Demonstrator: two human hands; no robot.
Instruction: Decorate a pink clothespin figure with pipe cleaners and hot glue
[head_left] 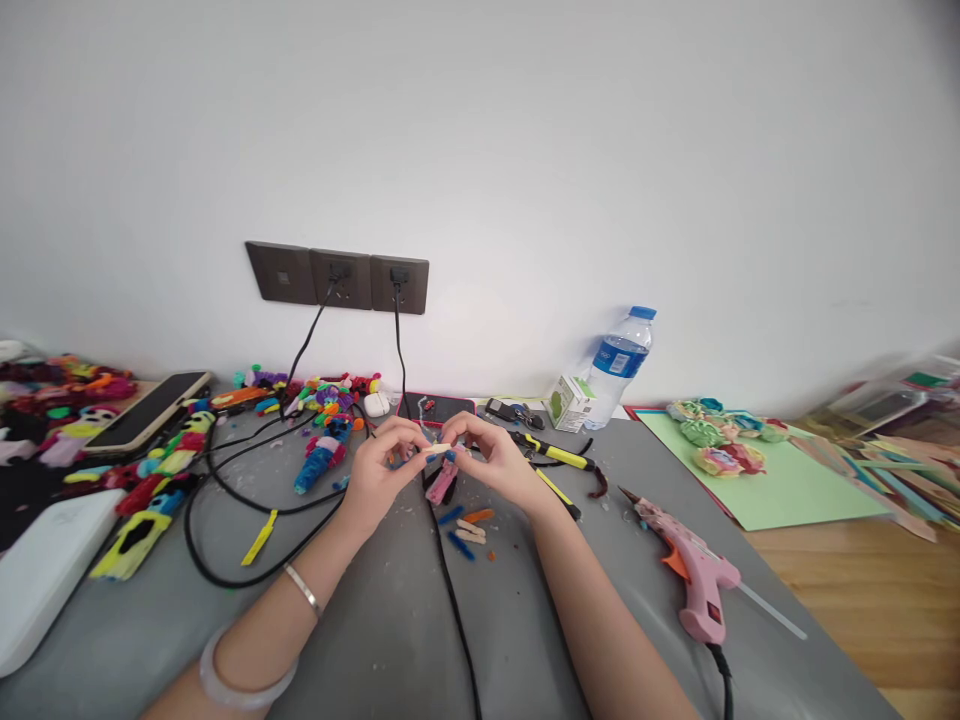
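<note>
Above the middle of the desk, my left hand (382, 470) and my right hand (495, 462) meet, both closed in a pinch. Between their fingertips is a short cream pipe cleaner piece (436, 449), gripped from both sides. Dark blue shows at the thumb tips. Just below my hands lies a pink fuzzy piece (441, 485), partly covered by the right fingers. Nearer to me, several short pipe cleaner pieces lie loose: orange (478, 516), cream (471, 535) and blue (460, 545).
A pink glue gun (694, 570) lies at right, near yellow-handled pliers (559, 453). Behind are a water bottle (621, 365) and a small box (571, 402). Black cables (450, 580) cross the desk. Colourful pipe cleaner figures (142, 530), a phone (150, 410) and a white case (56, 575) lie left.
</note>
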